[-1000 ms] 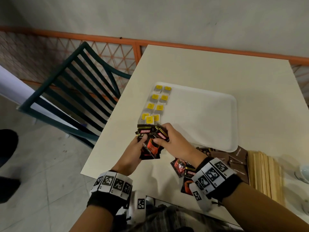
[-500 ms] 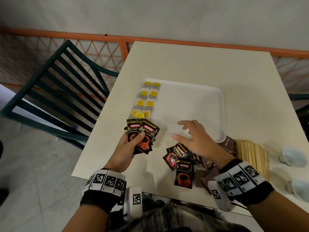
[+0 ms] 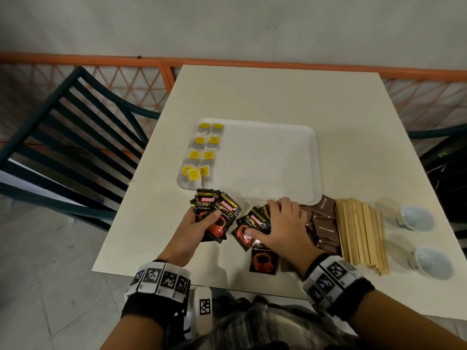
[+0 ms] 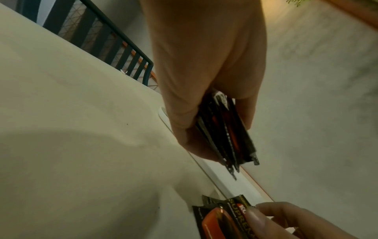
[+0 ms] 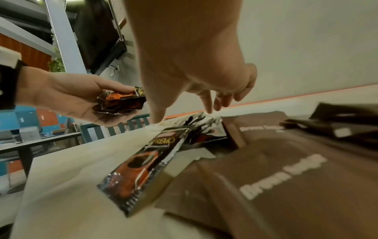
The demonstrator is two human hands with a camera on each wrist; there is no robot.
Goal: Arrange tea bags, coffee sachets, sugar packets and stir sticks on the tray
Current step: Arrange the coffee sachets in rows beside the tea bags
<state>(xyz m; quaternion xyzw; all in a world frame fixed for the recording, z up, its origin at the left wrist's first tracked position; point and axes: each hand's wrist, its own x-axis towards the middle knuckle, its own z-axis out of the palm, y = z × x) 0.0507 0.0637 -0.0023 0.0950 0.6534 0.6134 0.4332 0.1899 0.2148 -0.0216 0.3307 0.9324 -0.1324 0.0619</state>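
Observation:
My left hand (image 3: 208,222) grips a fanned stack of black coffee sachets (image 3: 217,213) just in front of the white tray (image 3: 278,162); the left wrist view shows the same stack (image 4: 227,134) edge-on between thumb and fingers. My right hand (image 3: 275,223) lies spread on a loose pile of coffee sachets (image 3: 249,226), its fingertips (image 5: 208,110) touching them. Tea bags (image 3: 204,152) with yellow tags fill the tray's left side in two columns. Brown sugar packets (image 3: 326,228) and wooden stir sticks (image 3: 361,236) lie to the right, off the tray.
Two white cups (image 3: 414,218) (image 3: 432,261) stand at the table's right edge. A dark green slatted chair (image 3: 75,137) is left of the table, and an orange railing (image 3: 227,63) runs behind it. One more coffee sachet (image 3: 262,258) lies near the front edge.
My right hand left the stack held in the left hand, swung right and came down onto the loose sachet pile. The left hand keeps its stack, shifted slightly toward me.

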